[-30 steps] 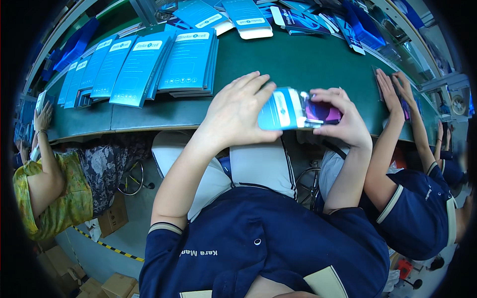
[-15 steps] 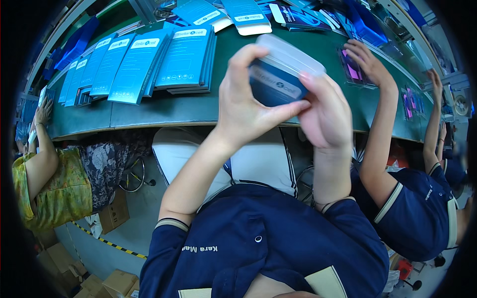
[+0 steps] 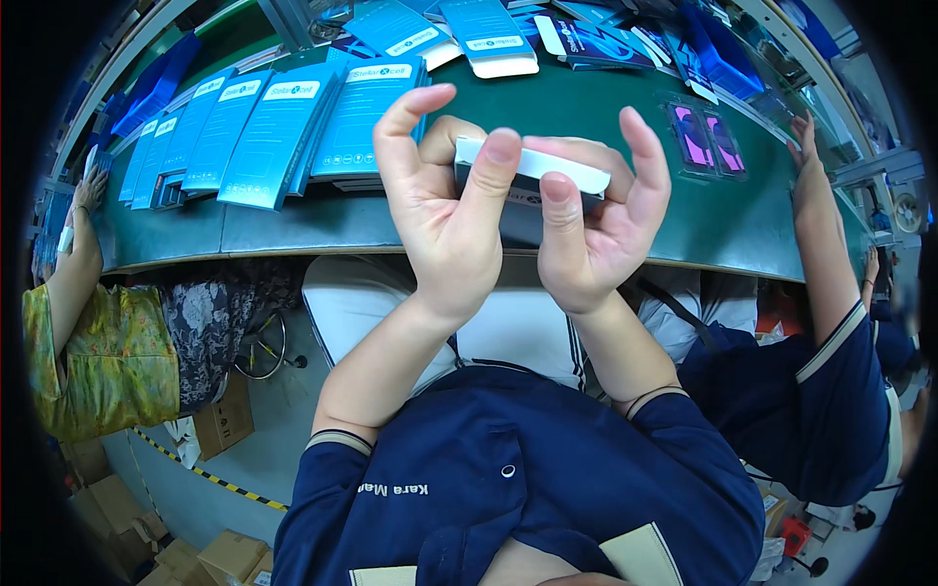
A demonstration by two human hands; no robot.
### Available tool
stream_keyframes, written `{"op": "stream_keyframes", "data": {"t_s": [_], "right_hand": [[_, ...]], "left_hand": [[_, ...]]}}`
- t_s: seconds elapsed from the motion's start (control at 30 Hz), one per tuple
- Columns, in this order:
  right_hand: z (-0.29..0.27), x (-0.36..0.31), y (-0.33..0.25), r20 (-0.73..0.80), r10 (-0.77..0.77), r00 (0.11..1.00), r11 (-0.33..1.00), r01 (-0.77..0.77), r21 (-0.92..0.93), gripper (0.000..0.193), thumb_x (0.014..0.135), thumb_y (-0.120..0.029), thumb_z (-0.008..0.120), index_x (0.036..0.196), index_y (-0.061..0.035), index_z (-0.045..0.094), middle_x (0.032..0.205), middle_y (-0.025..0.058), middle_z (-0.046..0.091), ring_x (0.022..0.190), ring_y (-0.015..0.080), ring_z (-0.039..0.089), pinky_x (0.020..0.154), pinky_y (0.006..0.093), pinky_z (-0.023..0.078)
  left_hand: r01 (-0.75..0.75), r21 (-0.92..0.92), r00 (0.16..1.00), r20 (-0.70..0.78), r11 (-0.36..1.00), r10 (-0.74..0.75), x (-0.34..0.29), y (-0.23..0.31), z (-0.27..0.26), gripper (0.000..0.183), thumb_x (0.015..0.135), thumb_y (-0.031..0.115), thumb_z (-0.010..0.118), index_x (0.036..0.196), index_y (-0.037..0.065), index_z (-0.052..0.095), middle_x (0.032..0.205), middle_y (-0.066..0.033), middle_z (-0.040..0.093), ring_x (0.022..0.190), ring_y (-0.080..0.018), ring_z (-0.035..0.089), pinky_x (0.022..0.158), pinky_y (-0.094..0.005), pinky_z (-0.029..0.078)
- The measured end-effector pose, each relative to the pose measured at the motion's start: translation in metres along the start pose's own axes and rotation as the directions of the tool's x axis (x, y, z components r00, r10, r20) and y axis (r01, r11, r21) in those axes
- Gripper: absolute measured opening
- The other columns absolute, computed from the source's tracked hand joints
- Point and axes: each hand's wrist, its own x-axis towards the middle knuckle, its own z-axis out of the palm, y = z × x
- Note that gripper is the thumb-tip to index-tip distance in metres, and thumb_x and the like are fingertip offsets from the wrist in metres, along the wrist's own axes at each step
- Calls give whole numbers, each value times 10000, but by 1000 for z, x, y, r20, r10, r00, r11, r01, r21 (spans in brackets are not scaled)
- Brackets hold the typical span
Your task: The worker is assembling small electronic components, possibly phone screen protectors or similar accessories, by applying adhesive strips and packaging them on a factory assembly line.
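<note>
A small carton (image 3: 567, 170) with a white end flap and dark blue printed sides is up in front of my chest, above the green table's near edge. My left hand (image 3: 445, 200) grips its left end, thumb pressed on the near side at the white flap. Around the right end, my right hand (image 3: 601, 220) has its thumb on the near face and its fingers behind. Both index fingers stick up away from the carton. Most of the carton's body is hidden by my hands, and its contents do not show.
Flat blue boxes (image 3: 269, 137) stand in leaning rows at the left. More blue cartons (image 3: 489, 34) and dark printed boxes (image 3: 591, 44) lie at the back. Clear trays with pink-and-black pieces (image 3: 696, 145) lie to the right, near a blue bin (image 3: 718, 54). Co-workers sit on both sides.
The carton has tipped, so its white flap now faces up and its printed front is mostly hidden. My left hand shifted left. The right co-worker's hand left the clear trays and moved right.
</note>
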Motion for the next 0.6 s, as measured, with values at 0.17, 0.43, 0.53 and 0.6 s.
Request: {"op": "stream_keyframes", "data": {"t_s": [0.17,0.43,0.53,0.6], "right_hand": [[5,2,-4,-26,177,984,950,-164,266,305,942,-13,638,1151,-7,417,1045,211,688,941,185,669,803,269,533],[-3,-24,33,20,80,997,997,-80,-1,549,885,30,705,1292,-61,348,1104,172,572,963,224,651,806,315,545],[-8,2,33,45,263,964,959,-267,98,413,936,13,643,1263,-36,396,1112,116,552,951,154,608,804,264,511],[-14,22,40,126,404,906,903,-417,102,191,1001,-101,596,1148,-29,497,1061,71,568,902,83,548,779,215,461]], "left_hand": [[-139,110,990,-16,984,141,3,-9,-7,218,909,28,723,991,47,521,896,-48,604,779,-70,544,706,-190,448],[-384,644,922,309,662,235,-8,-31,-36,593,875,-71,651,1426,24,452,1182,-243,587,1030,-341,617,880,-384,518],[-384,817,914,403,430,51,-22,-22,-30,955,690,99,780,1533,57,335,1472,-299,322,1153,-494,527,945,-450,493],[-351,909,933,361,224,-4,-18,-2,-21,964,611,124,799,1487,39,405,1481,-290,323,1067,-461,557,876,-436,525]]}}
